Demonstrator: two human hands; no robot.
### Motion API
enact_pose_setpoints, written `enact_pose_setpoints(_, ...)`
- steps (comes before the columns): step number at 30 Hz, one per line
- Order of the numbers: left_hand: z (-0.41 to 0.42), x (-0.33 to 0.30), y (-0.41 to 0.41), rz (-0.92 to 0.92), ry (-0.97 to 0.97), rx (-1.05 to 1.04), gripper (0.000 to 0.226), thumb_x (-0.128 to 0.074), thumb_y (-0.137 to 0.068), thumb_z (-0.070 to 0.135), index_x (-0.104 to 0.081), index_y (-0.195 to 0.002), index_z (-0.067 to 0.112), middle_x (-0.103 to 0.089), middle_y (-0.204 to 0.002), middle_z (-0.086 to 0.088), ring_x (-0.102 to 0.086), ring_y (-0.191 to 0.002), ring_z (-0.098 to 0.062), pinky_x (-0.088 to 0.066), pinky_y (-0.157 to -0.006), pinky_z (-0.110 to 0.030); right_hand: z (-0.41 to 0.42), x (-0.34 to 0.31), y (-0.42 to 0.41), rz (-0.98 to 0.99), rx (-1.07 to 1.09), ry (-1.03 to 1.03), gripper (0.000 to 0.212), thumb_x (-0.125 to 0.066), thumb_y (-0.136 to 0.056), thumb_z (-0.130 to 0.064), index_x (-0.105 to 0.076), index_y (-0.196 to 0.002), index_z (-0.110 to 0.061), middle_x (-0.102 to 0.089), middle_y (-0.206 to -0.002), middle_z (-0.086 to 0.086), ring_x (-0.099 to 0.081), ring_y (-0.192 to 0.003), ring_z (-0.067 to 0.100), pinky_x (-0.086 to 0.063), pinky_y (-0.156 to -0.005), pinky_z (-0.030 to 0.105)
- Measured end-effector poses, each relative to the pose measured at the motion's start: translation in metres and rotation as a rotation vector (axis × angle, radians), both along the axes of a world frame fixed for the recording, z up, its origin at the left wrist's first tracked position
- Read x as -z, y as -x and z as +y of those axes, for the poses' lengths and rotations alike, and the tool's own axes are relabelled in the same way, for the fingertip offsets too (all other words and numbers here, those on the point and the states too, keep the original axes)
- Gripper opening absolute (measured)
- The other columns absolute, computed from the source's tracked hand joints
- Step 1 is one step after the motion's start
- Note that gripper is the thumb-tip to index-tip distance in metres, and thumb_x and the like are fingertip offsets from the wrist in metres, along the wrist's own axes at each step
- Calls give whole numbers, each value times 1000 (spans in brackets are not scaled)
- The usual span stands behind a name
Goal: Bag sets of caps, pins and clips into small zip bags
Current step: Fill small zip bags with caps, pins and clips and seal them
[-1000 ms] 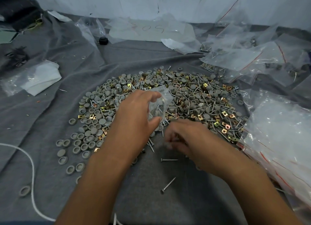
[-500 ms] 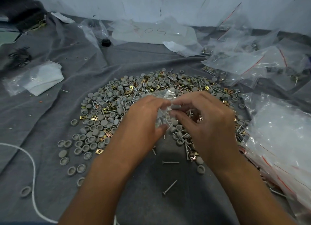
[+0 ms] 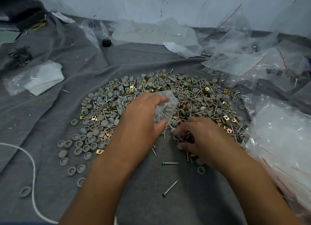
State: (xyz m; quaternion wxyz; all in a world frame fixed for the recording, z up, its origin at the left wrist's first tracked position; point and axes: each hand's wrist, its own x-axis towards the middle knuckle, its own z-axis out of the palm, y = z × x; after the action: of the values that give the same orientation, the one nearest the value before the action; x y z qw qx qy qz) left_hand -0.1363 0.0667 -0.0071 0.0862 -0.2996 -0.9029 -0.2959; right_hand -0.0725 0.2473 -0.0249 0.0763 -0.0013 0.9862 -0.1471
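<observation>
A wide pile of grey round caps (image 3: 99, 117), brass square clips (image 3: 226, 118) and metal pins (image 3: 198, 113) covers the grey cloth. My left hand (image 3: 143, 119) holds a small clear zip bag (image 3: 165, 109) above the pile's near edge, thumb and fingers pinching it; pins and caps show inside it. My right hand (image 3: 198, 137) is down at the pile's near edge, just right of the bag, fingers curled over several pins and caps. What it holds is hidden under the fingers. Two loose pins (image 3: 170, 188) lie on the cloth nearer me.
A heap of empty zip bags (image 3: 284, 140) lies at the right. Filled and empty bags (image 3: 239, 65) sit at the back right. A white cord (image 3: 33, 171) curves at the left. Folded white plastic (image 3: 38, 80) lies at the far left. A wall closes the back.
My right hand went from the pile's edge up to the bag's mouth, then dropped back down to the pile's near edge. My left hand kept hold of the bag.
</observation>
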Motion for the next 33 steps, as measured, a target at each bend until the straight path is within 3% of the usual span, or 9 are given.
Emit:
enact_pose_setpoints(9,-1,0,-1,-25,5,-11,49,-79,-80,24,-61,-126,28,-54,-111,19,-39,-87,5,-31,-81,-6,-2,6,-1,151,55,-3,14,-60,-94,-34,-64,-107,-37,-56,-95,-18,-56,-88,7,-54,-74,33)
enact_pose_setpoints(12,0,0,-2,-39,0,-5,51,-79,-80,26,-61,-127,28,-59,-116,14,-43,-90,1,-39,-88,-19,4,3,-1,184,121,244,16,-68,-94,-30,-64,-105,-41,-62,-89,-20,-60,-78,-2,-47,-62,14)
enact_pose_setpoints(15,0,0,-2,-52,-4,-9,52,-80,-79,26,-61,-127,28,-60,-117,13,-45,-91,-1,-45,-90,-24,5,-8,-2,455,147,574,16,-74,-92,-24,-68,-101,-35,-68,-86,-19,-64,-73,0,-45,-58,8)
enact_pose_setpoints(17,1,-1,-1,-49,-2,-12,52,-81,-79,26,-61,-127,28,-60,-117,12,-45,-90,-1,-44,-88,-23,2,-14,-2,551,116,727,14,-72,-94,-21,-69,-103,-30,-69,-88,-16,-66,-72,4,-47,-59,9)
enact_pose_setpoints(23,3,1,-2,-44,23,-21,53,-82,-79,28,-60,-127,31,-56,-113,18,-42,-88,1,-31,-78,-12,-10,-15,0,489,102,994,16,-69,-95,-11,-72,-103,-24,-74,-92,-1,-74,-88,19,-60,-74,29)
enact_pose_setpoints(26,3,0,-3,-42,22,-18,55,-82,-79,29,-59,-129,31,-58,-117,15,-43,-91,0,-36,-84,-19,-15,-17,0,535,64,949,17,-69,-90,-12,-73,-101,-23,-73,-92,-4,-73,-89,19,-58,-74,27)
enact_pose_setpoints(30,5,-2,-4,-68,15,8,55,-80,-80,27,-59,-130,29,-59,-122,12,-48,-100,-3,-44,-93,-25,-21,-15,0,679,29,673,19,-76,-85,-10,-75,-101,-20,-70,-94,-12,-69,-88,9,-54,-75,18)
enact_pose_setpoints(33,7,-3,-5,-69,2,15,51,-79,-81,22,-61,-129,27,-61,-123,10,-52,-113,-6,-42,-99,-24,-28,-12,2,715,51,512,23,-82,-81,-11,-76,-102,-19,-70,-95,-12,-65,-89,0,-50,-78,12)
